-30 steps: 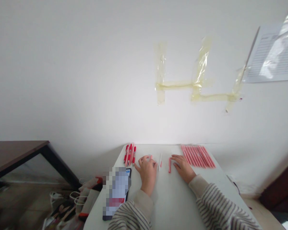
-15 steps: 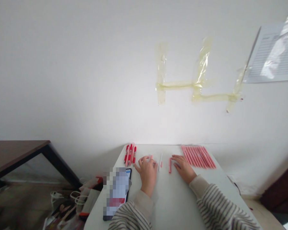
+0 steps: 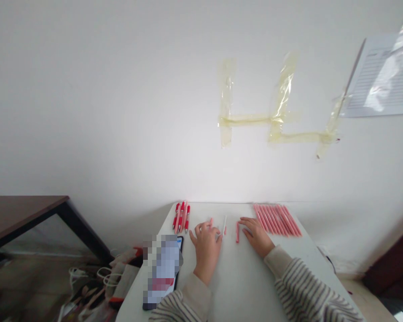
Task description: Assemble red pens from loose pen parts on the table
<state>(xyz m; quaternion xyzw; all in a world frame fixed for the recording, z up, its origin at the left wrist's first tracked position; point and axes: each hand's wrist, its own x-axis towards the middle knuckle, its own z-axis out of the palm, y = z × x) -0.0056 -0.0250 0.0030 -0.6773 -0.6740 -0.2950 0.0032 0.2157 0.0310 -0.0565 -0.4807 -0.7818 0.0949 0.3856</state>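
My left hand (image 3: 207,247) rests on the white table (image 3: 242,286), fingers curled around a small pink piece at its fingertips. Just right of it lies a thin white refill with a red tip (image 3: 225,225). My right hand (image 3: 257,235) lies flat with fingers stretched out, touching a pink pen barrel (image 3: 237,231) at its left side. Several assembled red pens (image 3: 182,216) lie at the table's far left. A row of several pink barrels (image 3: 277,218) lies at the far right.
A phone (image 3: 163,270) sits at the table's left edge. A dark wooden table (image 3: 20,217) stands to the left, with bags and cables (image 3: 100,286) on the floor between. The wall behind carries tape strips (image 3: 255,120) and a sheet of paper (image 3: 383,80).
My left hand has shifted slightly back and to the right, towards the white refill. My right hand has stayed put.
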